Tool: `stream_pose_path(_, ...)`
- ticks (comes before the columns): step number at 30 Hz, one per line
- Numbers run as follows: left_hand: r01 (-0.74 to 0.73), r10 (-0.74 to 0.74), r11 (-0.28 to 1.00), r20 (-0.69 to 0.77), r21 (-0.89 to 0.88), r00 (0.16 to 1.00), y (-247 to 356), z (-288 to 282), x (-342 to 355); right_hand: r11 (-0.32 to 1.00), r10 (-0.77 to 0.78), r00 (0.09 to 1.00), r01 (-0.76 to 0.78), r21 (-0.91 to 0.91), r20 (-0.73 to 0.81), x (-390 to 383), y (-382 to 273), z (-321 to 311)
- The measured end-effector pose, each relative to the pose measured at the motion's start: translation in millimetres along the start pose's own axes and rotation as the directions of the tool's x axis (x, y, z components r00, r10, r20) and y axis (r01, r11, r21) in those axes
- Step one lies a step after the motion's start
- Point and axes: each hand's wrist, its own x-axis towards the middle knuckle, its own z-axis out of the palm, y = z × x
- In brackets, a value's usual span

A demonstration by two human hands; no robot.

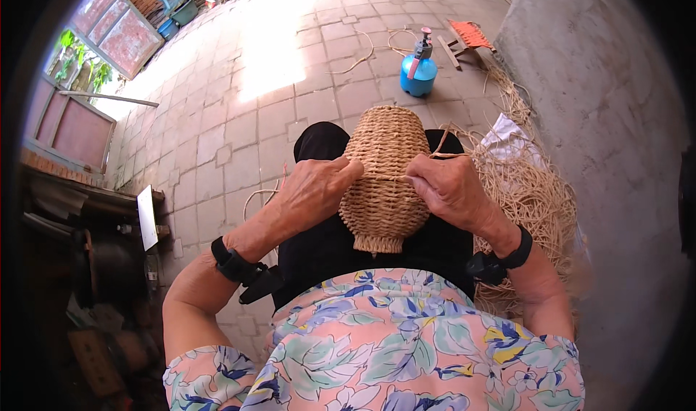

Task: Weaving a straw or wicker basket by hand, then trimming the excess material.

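A tan woven basket (388, 143), shaped like a vase with a narrow foot toward me, lies across my lap between my black-clad knees. My left hand (319, 186) is closed at its left side, thumb and fingers pinching a strand of cord against the weave. At the right side my right hand (451, 188) is also closed, gripping cord (449, 154) whose loose part loops up beyond the knuckles. A thin strand runs across the basket between the two hands. Black straps with small dark devices sit on both wrists.
A big heap of loose tan cord (525, 201) lies to my right by the grey wall (594, 85). Ahead stand a blue spray bottle (418, 70) and a small stool with an orange woven seat (471, 34). Dark clutter (109, 266) fills the left side.
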Motion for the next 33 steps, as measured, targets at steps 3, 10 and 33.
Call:
stream_pose_path(3, 0.068, -0.068, 0.998, 0.01, 0.018, 0.998, 2, 0, -6, 1.0, 0.022, 0.998, -0.022, -0.002, 0.052, 2, 2, -6)
stream_pose_path(10, 0.134, -0.123, 0.984, -0.092, 0.121, 0.988, 5, 0, -18, 0.976, 0.185, 0.972, -0.164, -0.145, 0.145, -26, -7, -15)
stream_pose_path(33, 0.167, -0.132, 0.68, 0.105, -0.714, 0.986, -12, 9, 7, 0.123, 0.35, 0.907, -0.294, 0.948, 0.236, 13, 3, 19)
